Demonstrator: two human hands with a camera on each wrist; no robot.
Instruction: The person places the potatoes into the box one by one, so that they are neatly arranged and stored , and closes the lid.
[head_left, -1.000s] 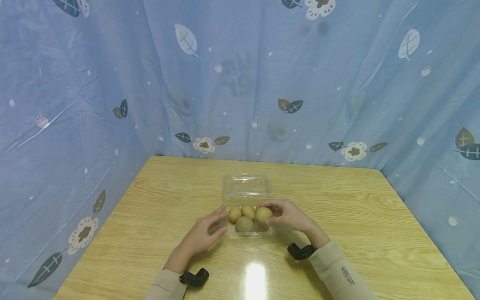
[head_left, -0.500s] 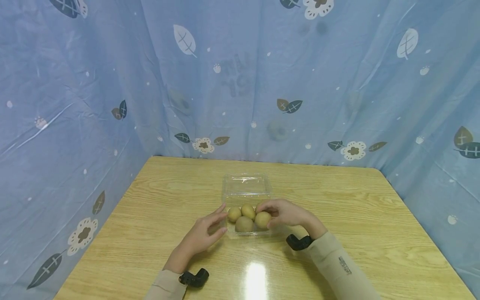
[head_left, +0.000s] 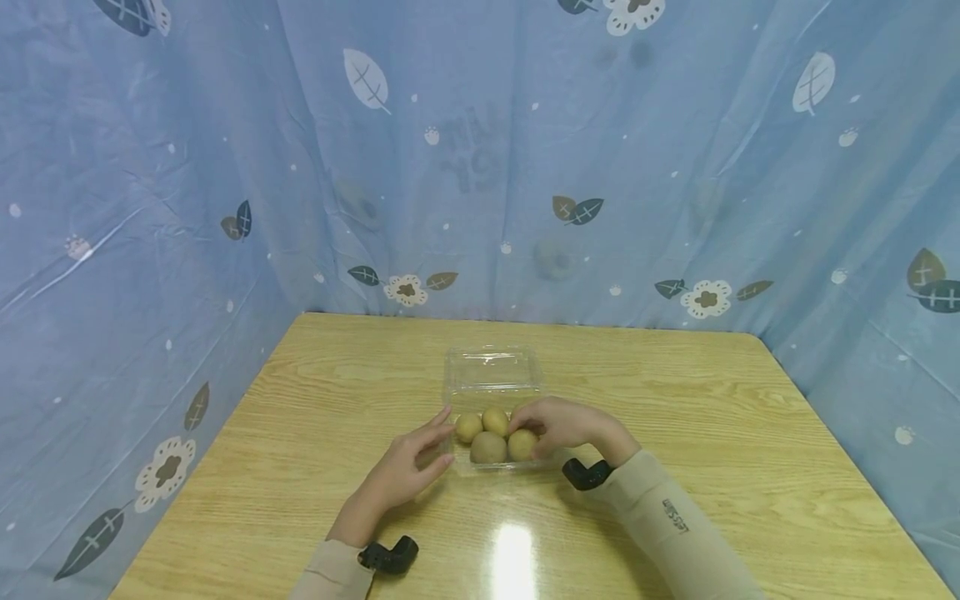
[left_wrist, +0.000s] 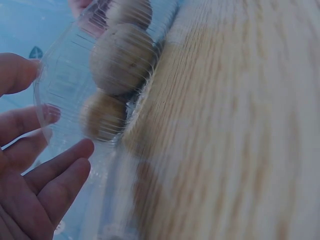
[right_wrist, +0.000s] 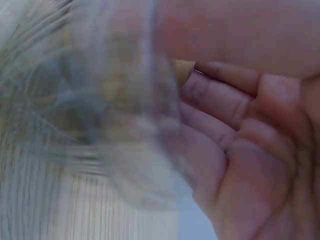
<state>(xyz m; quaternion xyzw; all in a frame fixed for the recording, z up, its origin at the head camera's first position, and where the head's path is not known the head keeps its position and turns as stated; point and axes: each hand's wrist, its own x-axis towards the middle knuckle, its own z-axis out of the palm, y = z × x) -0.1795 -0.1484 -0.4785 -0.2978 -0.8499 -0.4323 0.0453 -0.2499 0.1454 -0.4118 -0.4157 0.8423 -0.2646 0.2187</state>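
Observation:
A clear plastic clamshell box [head_left: 491, 467] lies with several round yellowish-brown potatoes in its base. My right hand [head_left: 562, 423] reaches over the box's right end and holds a potato [head_left: 522, 445] between thumb and fingers, low in the front right corner. Left of it sits a browner potato [head_left: 489, 448]; behind are a potato [head_left: 495, 420] and another potato [head_left: 468, 428]. My left hand [head_left: 411, 462] rests at the box's left end with loosely spread fingers. In the left wrist view its thumb [left_wrist: 20, 72] is right at the clear rim. The right wrist view is blurred by the plastic.
The hinged lid [head_left: 491, 369] lies folded back behind the base. The box stands on a wood-grain table [head_left: 675, 400]. A blue patterned curtain [head_left: 480, 208] hangs behind the table and along both sides. Each wrist wears a black camera.
My right hand has lowered its potato forward and down into the box's front right corner. A potato seen behind that hand half a second ago is now covered. The left hand stays put.

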